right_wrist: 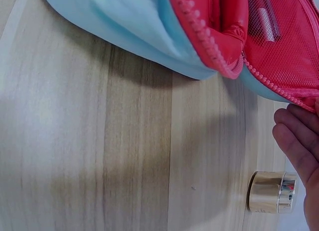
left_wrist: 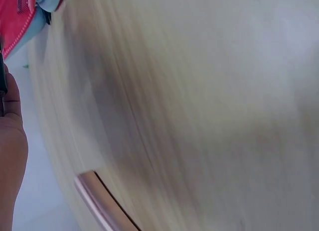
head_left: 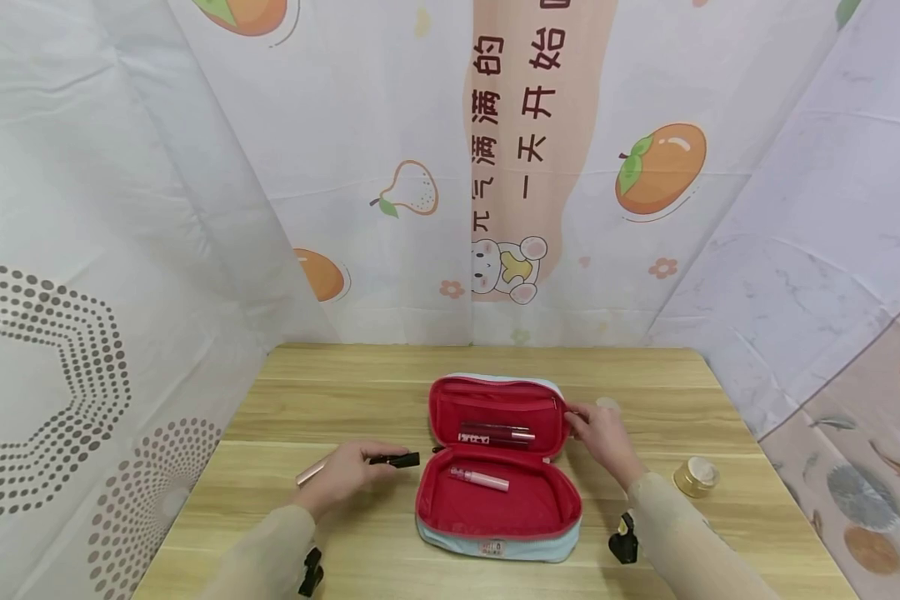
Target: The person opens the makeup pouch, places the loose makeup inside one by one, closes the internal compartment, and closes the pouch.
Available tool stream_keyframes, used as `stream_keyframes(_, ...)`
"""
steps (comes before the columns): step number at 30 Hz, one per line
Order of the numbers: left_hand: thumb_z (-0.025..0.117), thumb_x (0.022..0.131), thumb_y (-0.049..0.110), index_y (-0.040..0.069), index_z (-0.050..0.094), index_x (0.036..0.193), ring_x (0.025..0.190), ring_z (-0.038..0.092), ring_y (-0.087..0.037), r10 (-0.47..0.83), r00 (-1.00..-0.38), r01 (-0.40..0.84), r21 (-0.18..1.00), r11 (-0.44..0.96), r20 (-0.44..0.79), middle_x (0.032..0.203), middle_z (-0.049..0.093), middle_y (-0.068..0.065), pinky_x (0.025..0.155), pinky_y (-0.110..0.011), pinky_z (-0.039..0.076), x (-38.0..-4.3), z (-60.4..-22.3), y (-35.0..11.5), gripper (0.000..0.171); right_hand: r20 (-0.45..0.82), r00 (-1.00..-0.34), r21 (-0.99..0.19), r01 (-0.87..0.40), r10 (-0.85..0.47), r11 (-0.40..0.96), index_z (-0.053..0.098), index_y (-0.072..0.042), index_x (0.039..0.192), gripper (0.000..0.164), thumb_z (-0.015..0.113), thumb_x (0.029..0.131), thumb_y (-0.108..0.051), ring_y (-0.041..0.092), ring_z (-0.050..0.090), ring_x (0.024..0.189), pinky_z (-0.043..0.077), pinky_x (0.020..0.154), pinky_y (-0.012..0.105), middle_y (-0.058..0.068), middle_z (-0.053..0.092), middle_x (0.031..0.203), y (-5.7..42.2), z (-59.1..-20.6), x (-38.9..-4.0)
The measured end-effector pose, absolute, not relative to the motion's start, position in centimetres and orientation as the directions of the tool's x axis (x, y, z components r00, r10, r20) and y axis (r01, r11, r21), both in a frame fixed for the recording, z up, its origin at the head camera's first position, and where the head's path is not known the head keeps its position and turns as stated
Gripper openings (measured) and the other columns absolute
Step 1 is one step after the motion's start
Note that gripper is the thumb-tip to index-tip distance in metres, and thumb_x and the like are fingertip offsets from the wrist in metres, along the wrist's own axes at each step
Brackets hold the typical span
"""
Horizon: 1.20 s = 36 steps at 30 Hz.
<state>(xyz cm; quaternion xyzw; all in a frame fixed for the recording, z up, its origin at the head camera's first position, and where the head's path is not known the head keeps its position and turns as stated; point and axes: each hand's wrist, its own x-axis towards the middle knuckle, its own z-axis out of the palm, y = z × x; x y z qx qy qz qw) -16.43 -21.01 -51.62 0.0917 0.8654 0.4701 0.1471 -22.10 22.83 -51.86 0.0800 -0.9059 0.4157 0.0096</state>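
Observation:
An unzipped cosmetic pouch (head_left: 498, 533), light blue outside and red inside, lies spread on the table. A pink lip gloss tube (head_left: 480, 478) lies in its near half. In its far half is a dark red tube (head_left: 495, 432), seen behind mesh in the right wrist view. Left of the pouch, my left hand (head_left: 342, 477) holds a slim black tube (head_left: 394, 459) between thumb and fingers, pointing toward the pouch. My right hand (head_left: 607, 437) grips the right edge of the far half with its fingertips; the thumb is mostly hidden in the right wrist view.
A rose-gold tube (left_wrist: 107, 203) lies on the wooden table (head_left: 345, 392) beside my left hand. One gold jar (head_left: 696, 477) stands right of my right forearm, and another pale-lidded jar (head_left: 607, 404) sits just beyond my right hand. Printed curtains (head_left: 390, 275) border the table's back and sides.

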Motion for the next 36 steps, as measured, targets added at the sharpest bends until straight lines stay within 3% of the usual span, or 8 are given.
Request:
stream_keyframes(6, 0.077, 0.092, 0.019, 0.025, 0.079, 0.119, 0.119, 0.064, -0.026, 0.341, -0.93, 0.057, 0.865, 0.499, -0.136, 0.122, 0.073, -0.001, 0.101, -0.049, 0.052, -17.1, -51.9, -19.7, 0.027, 0.095, -0.986, -0.741, -0.16, -0.135, 0.652, 0.072, 0.01, 0.116, 0.021, 0.062, 0.099, 0.0, 0.024, 0.073, 0.077, 0.059, 0.063, 0.025, 0.016, 0.076, 0.089, 22.8, -51.9, -22.1)
stream_keyframes(16, 0.078, 0.092, 0.02, 0.028, 0.08, 0.114, 0.115, 0.066, -0.022, 0.396, -0.912, 0.107, 0.87, 0.482, -0.107, 0.118, 0.075, 0.004, 0.101, -0.049, 0.052, -18.0, -52.6, -17.2, 0.024, 0.093, -0.987, -0.748, -0.156, -0.131, 0.645, 0.071, 0.011, 0.116, 0.022, 0.062, 0.099, 0.002, 0.024, 0.072, 0.076, 0.059, 0.062, 0.027, 0.016, 0.076, 0.087, 22.8, -51.9, -22.1)
stream_keyframes(24, 0.076, 0.093, 0.018, 0.027, 0.079, 0.116, 0.115, 0.063, -0.019, 0.446, -0.888, 0.135, 0.865, 0.483, -0.111, 0.121, 0.073, 0.004, 0.096, -0.038, 0.052, -18.1, -52.8, -15.3, 0.026, 0.086, -0.988, -0.74, -0.151, -0.13, 0.656, 0.071, 0.011, 0.117, 0.022, 0.062, 0.099, 0.001, 0.023, 0.072, 0.076, 0.058, 0.062, 0.025, 0.015, 0.076, 0.087, 22.8, -51.9, -22.1)
stream_keyframes(31, 0.076, 0.092, 0.015, 0.023, 0.08, 0.116, 0.104, 0.063, -0.015, 0.473, -0.87, 0.105, 0.886, 0.451, -0.138, 0.115, 0.074, 0.004, 0.089, -0.029, 0.053, -18.0, -53.0, -14.2, 0.025, 0.091, -0.988, -0.739, -0.153, -0.128, 0.657, 0.071, 0.01, 0.117, 0.022, 0.062, 0.099, 0.001, 0.024, 0.073, 0.076, 0.058, 0.062, 0.026, 0.015, 0.076, 0.088, 22.8, -52.0, -22.1)
stream_keyframes(36, 0.077, 0.091, 0.016, 0.023, 0.08, 0.115, 0.102, 0.061, -0.015, 0.497, -0.855, 0.108, 0.887, 0.449, -0.148, 0.114, 0.073, 0.004, 0.087, -0.027, 0.054, -17.8, -53.1, -13.7, 0.025, 0.094, -0.987, -0.735, -0.158, -0.132, 0.659, 0.072, 0.009, 0.116, 0.022, 0.063, 0.099, 0.0, 0.024, 0.072, 0.075, 0.055, 0.06, 0.022, 0.014, 0.076, 0.087, 22.9, -52.0, -22.1)
